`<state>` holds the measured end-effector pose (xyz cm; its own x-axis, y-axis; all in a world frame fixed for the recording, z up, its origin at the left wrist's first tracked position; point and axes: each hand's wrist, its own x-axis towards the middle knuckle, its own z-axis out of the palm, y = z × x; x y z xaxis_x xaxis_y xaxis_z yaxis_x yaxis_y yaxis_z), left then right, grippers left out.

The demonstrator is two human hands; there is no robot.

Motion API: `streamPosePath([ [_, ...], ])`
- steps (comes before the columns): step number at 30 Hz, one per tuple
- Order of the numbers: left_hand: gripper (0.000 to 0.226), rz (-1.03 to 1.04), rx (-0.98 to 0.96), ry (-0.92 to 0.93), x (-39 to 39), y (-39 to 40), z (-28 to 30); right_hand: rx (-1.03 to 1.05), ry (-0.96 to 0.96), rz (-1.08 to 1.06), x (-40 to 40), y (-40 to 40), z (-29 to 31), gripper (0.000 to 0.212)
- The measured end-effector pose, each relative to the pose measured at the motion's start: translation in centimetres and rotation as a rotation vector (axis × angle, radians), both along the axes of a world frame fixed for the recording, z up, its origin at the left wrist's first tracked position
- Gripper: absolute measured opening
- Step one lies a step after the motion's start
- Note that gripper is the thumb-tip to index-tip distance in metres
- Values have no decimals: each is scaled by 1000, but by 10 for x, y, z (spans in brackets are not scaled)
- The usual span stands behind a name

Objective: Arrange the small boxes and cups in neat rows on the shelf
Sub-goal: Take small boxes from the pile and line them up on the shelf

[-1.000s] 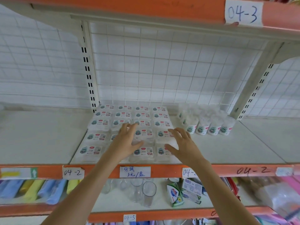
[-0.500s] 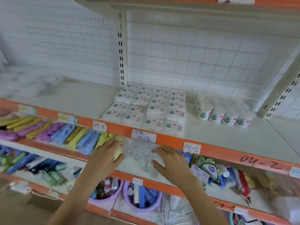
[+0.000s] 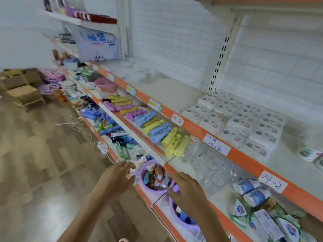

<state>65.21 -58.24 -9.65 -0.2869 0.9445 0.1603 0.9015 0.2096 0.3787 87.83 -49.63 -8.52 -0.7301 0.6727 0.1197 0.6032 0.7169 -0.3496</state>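
Note:
The small white boxes (image 3: pixel 241 119) stand in tidy rows on the upper white shelf (image 3: pixel 167 95), right of centre. One white cup (image 3: pixel 309 153) shows at the right edge; the others are out of frame. My left hand (image 3: pixel 116 179) and my right hand (image 3: pixel 187 193) hang low in front of the bottom shelves, well below the boxes. Both hands have spread fingers and hold nothing. The picture is blurred by head motion.
Clear glasses (image 3: pixel 209 165) stand on the shelf below the boxes, beside yellow, blue and purple rolls (image 3: pixel 157 126). Purple tubs (image 3: pixel 153 179) of small goods sit on the lowest shelf by my hands. Wooden stools (image 3: pixel 22 91) stand on the wood floor, far left.
My hands have left the boxes and dropped from the upper shelf to the lowest shelf level. The view has swung left and down, showing the aisle floor.

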Motion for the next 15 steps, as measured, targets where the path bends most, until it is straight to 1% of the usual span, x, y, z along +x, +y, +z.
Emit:
streamPosePath([
  [2,30,35,17,5,-10,-6,4,-30,14,63,-17,1,3,35],
  [5,28,87,21,-29,-31,-10,7,-43,15,111,-46,5,5,35],
  [7,29,104,17,-14,-51,-8,7,-63,8,131,-67,10,6,36],
  [9,26,124,28,-5,-74,-6,7,-74,13,150,-91,18,8,40],
  [12,21,146,55,-27,-114,2,7,-62,29,165,-134,33,10,58],
  [13,21,149,59,-33,-128,6,8,-60,28,166,-149,37,11,57],
  [15,22,153,65,-38,-158,15,11,-64,32,169,-180,47,14,42],
])
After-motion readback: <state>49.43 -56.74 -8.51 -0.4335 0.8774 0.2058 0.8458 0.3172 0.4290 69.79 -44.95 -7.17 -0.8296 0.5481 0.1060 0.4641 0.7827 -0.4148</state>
